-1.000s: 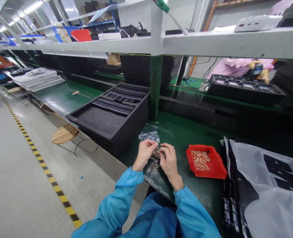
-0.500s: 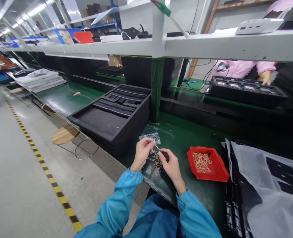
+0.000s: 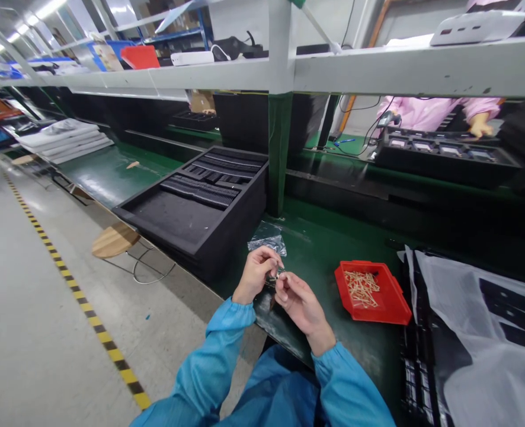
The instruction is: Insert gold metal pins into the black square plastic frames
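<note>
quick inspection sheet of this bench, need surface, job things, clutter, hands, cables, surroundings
surface: green bench mat, scuffed near the front edge
job's things: small brown parts, mostly hidden by the fingers
clutter: tan scrap on the mat farther along
hands: left hand and right hand both pinching the small brown parts
cables: black cables behind the far bench
surroundings: red plastic tray holding thin tan sticks, clear plastic bag, black foam tray, white plastic sheet, co-worker's pink sleeve, yellow-and-black floor tape
</note>
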The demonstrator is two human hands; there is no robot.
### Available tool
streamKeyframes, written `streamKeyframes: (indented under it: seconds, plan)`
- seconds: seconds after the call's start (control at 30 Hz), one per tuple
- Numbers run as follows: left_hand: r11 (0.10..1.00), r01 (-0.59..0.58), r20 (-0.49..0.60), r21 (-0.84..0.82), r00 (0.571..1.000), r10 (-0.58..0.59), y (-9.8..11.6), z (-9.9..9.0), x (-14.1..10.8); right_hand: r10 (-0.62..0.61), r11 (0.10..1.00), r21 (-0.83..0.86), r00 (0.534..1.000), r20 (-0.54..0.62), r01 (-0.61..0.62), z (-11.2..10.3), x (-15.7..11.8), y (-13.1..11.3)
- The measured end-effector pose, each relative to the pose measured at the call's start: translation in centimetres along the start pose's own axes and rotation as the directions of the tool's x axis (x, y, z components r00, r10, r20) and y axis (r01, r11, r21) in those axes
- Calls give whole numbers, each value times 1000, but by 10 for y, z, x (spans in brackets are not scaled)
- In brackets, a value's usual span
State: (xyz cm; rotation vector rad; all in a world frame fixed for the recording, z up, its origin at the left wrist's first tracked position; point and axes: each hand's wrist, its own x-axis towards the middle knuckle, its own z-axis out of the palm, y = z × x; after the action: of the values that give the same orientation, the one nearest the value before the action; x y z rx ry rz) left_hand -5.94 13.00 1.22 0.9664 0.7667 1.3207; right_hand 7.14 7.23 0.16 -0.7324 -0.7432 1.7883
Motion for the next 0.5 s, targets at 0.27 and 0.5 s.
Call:
streamKeyframes:
  seconds: [0.27,0.5]
  plan:
    - [997,21,93,-72,996,-14,0,0,0,70,993,98,997,18,-71,3,-2,-3]
    - [1000,-17,147,-13,989,19,-8,-1,1,54,994,92,999,-6,-53,2,-5,-3]
